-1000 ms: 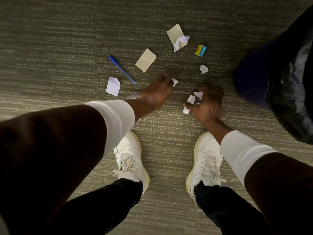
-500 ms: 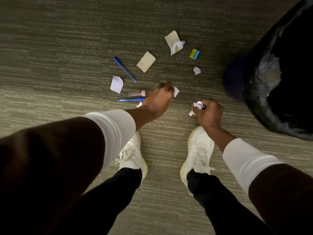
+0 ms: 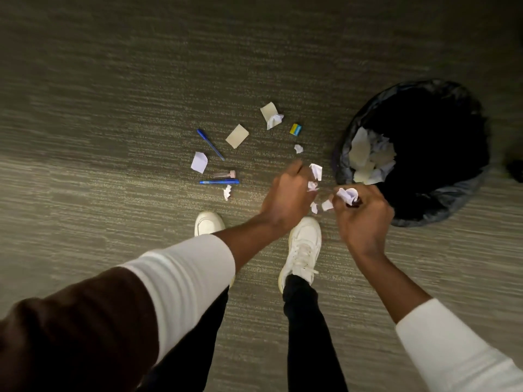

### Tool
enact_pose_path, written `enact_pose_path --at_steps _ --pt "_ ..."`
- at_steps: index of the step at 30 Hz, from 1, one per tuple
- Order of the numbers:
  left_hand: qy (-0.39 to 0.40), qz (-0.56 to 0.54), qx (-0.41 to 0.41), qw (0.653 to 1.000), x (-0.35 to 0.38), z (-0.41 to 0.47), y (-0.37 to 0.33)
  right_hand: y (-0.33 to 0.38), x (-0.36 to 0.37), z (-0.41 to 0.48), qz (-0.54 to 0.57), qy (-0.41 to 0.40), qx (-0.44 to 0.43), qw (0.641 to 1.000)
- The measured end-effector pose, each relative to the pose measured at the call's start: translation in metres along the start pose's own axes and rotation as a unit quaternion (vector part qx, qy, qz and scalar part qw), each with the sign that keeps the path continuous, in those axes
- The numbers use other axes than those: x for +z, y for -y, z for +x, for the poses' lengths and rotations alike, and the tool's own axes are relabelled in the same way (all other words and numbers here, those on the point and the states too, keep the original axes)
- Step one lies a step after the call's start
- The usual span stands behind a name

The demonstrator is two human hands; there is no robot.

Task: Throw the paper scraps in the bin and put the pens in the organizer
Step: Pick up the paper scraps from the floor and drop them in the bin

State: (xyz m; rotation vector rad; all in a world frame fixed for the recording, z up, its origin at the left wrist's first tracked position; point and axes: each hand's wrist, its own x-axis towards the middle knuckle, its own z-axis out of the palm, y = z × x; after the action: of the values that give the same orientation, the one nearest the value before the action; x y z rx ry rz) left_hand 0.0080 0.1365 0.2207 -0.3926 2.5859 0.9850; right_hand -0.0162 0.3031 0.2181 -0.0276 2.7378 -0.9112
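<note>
My right hand [image 3: 363,219] grips crumpled white paper scraps [image 3: 347,195] beside the black-lined round bin [image 3: 365,114]; my left hand [image 3: 285,198] pinches more scraps, blue pens [image 3: 219,181] lying beyond.

I see grey-green striped carpet [image 3: 113,123]. On it lie two blue pens [image 3: 210,144] [image 3: 219,181], a small pinkish tube [image 3: 225,174] just above the second, tan slips [image 3: 237,136] [image 3: 268,110], white scraps [image 3: 199,162] [image 3: 227,192] [image 3: 298,148] [image 3: 275,121], and a yellow-blue eraser [image 3: 295,129]. A lined bin [image 3: 351,168] stands to the right, and my white shoes [image 3: 304,244] are planted below.
</note>
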Motion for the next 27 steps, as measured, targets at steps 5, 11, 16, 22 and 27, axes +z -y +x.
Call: enact_pose_path --at_steps 5,11,16,22,27 --pt "-0.022 -0.069 0.022 0.997 0.0 0.011 -0.065 -0.018 -0.049 0.027 -0.007 -0.051 0.086 0.995" --pt "0.011 -0.079 0.038 0.996 0.016 0.046 -0.118 -0.042 -0.07 0.063 0.036 -0.075 0.206 0.975" --pt "0.007 -0.053 0.045 0.998 0.02 0.051 -0.12 -0.055 -0.079 0.062 0.053 -0.095 0.198 0.974" --pt "-0.012 -0.039 -0.068 0.997 0.026 0.018 -0.045 -0.039 -0.051 0.016 0.121 0.015 0.039 0.992" --pt "-0.029 -0.026 -0.176 0.984 0.031 -0.02 0.041 -0.028 -0.003 -0.014 0.092 0.126 -0.018 0.988"
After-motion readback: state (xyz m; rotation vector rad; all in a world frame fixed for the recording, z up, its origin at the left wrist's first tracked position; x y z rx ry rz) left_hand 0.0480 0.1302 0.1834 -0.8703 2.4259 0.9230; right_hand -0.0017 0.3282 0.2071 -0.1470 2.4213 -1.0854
